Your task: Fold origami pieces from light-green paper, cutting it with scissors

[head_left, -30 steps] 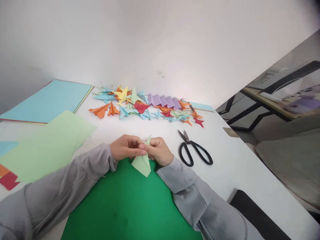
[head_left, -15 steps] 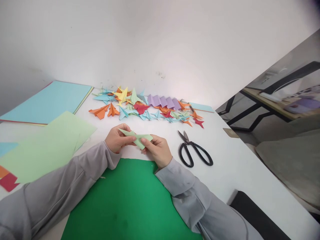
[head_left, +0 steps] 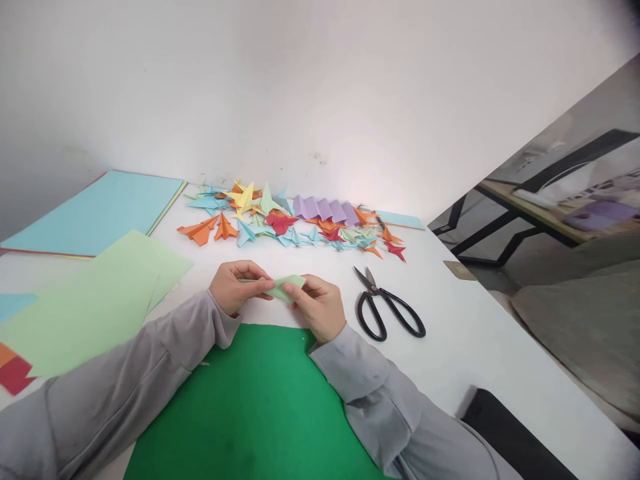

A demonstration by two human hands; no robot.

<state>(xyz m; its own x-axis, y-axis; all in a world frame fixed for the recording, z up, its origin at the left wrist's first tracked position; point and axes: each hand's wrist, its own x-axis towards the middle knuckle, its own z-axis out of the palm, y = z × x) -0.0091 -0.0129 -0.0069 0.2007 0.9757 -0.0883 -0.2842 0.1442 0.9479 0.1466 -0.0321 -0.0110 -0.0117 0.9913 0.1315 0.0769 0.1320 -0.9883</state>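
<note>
Pinching folded paper (head_left: pixel 291 279) in left hand (head_left: pixel 231 288) and right hand (head_left: pixel 326 313) beyond green sheet (head_left: pixel 250 400); likely light, crushable, best held by edges

We wear a soft-looking grey top with long, loose sleeves. Our left sleeve (head_left: pixel 135 383) has a curved seam across it low in the picture and creases running along its length. Our right sleeve (head_left: pixel 390 410) bunches into deep folds behind a wide, smooth cuff (head_left: pixel 337 347). Our left hand (head_left: pixel 240 288) and right hand (head_left: pixel 324 310) are bare.
</note>
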